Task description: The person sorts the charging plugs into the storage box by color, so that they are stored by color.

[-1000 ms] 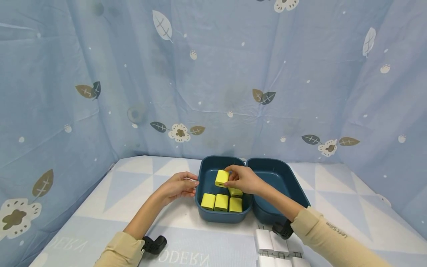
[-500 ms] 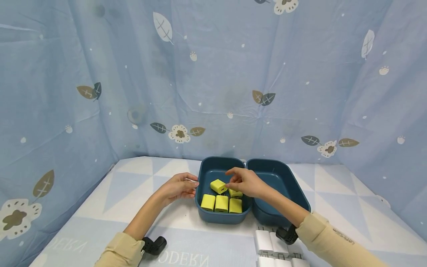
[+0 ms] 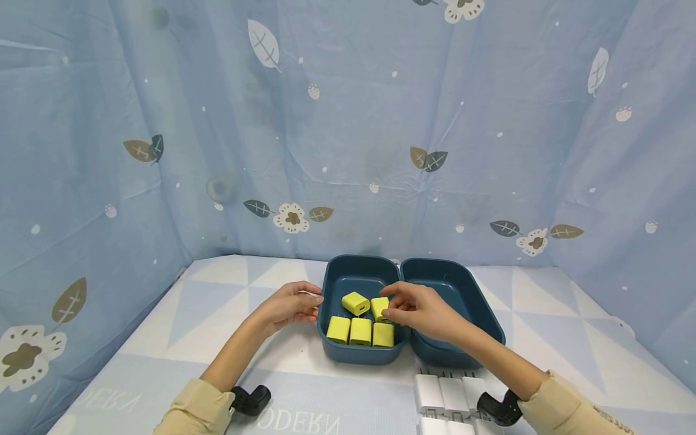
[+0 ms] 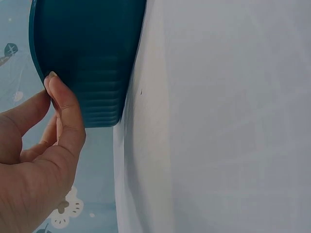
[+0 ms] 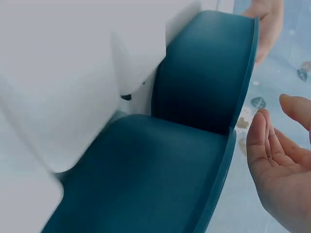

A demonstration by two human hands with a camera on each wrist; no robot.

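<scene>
Two dark blue boxes stand side by side. The left box (image 3: 361, 356) holds several yellow plug adapters: a row of three at the front, including the middle adapter (image 3: 360, 331), and two behind. One of those, the rear-left adapter (image 3: 355, 303), lies askew; the rear-right adapter (image 3: 379, 307) is partly behind my right fingers. My left hand (image 3: 290, 304) pinches the left box's rim at its left side, thumb and fingertips meeting there in the left wrist view. My right hand (image 3: 424, 308) hovers over the boxes' adjoining rims, thumb and fingers apart, holding nothing.
The right box (image 3: 451, 284) shows a bare floor. Several white plug adapters (image 3: 429, 393) lie in rows at the table's front right, beneath my right forearm; they loom blurred in the right wrist view. A patterned blue curtain (image 3: 348, 121) hangs behind the table.
My right hand has let go of a yellow adapter, which now lies tilted in the left box, and has drawn back to the right. The left hand stays at the rim.
</scene>
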